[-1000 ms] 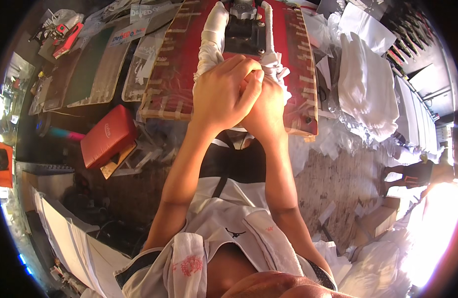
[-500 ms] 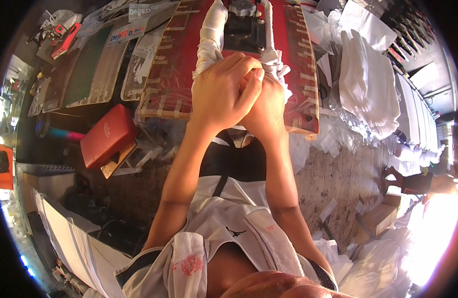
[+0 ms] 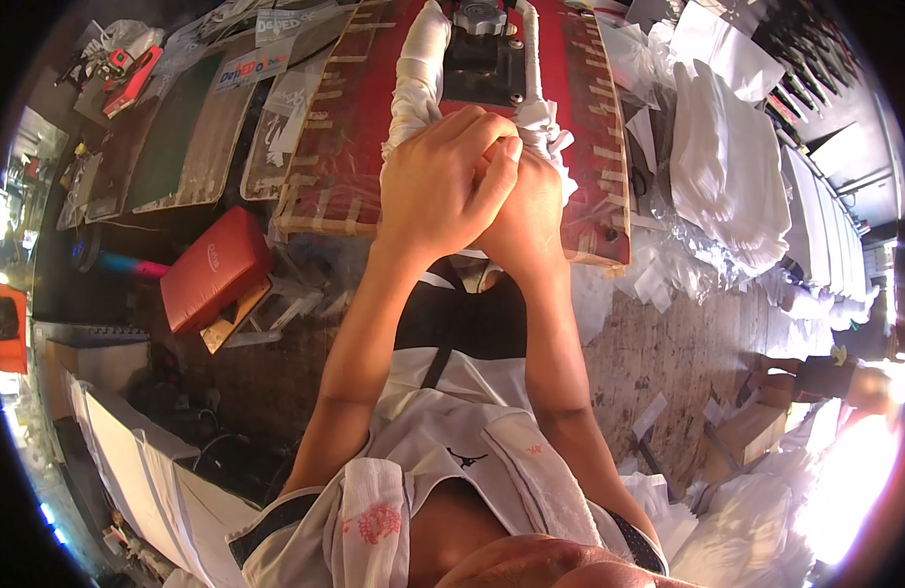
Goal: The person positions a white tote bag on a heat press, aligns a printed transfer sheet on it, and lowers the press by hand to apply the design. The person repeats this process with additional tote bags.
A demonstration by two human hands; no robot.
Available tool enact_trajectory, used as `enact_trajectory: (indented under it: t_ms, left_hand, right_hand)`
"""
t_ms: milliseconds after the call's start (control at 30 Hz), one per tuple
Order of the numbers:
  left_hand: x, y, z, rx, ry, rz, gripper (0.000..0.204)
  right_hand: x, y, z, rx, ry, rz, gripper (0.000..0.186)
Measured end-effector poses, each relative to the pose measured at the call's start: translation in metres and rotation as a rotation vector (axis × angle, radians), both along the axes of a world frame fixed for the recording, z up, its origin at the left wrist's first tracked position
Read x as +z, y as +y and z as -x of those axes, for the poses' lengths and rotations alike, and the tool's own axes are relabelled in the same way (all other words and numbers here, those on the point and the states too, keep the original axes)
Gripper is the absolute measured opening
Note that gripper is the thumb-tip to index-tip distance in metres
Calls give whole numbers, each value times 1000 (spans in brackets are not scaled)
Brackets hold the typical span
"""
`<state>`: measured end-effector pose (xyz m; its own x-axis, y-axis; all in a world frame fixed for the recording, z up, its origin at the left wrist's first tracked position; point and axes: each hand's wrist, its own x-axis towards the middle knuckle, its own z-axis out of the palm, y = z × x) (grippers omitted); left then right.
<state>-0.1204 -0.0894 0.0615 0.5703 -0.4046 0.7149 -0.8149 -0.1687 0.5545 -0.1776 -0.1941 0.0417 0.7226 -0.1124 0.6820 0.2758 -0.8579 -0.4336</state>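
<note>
My left hand (image 3: 429,186) and my right hand (image 3: 527,201) lie together, the left partly over the right, fingers closed. They rest at the near end of a U-shaped handle (image 3: 420,64) wrapped in white cloth. Its crossbar is hidden under my hands. Behind them a black metal mount (image 3: 480,67) with a grey knob (image 3: 481,17) sits on a red board (image 3: 590,118). Tape strips line the board's edges, and clear plastic covers part of it.
Left of the board lie a red box (image 3: 215,269) and flat boards (image 3: 183,137). A stack of white cloth (image 3: 732,162) and crumpled plastic (image 3: 712,255) lie to the right. Another person's leg (image 3: 825,377) shows at far right, by a cardboard box (image 3: 752,436).
My hands hold the same place on the handle. At the far right the other person's leg has shifted slightly.
</note>
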Motion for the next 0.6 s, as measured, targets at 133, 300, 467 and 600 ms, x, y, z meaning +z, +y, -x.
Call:
enact_trajectory:
  t_ms: [133,300,467,600]
  left_hand:
    - [1,1,0,1,-21,3,21]
    - [1,2,1,-10,6,-46,24]
    - [2,1,1,-1,9,-16,19]
    - [1,2,2,-18,19,-41,23]
  right_hand:
    - [0,0,0,1,1,5,9]
    - [-1,-1,-1,7,-6,11,10]
    - [-1,0,0,2,-8,24,11]
    - [0,0,-1,6,-25,13,11]
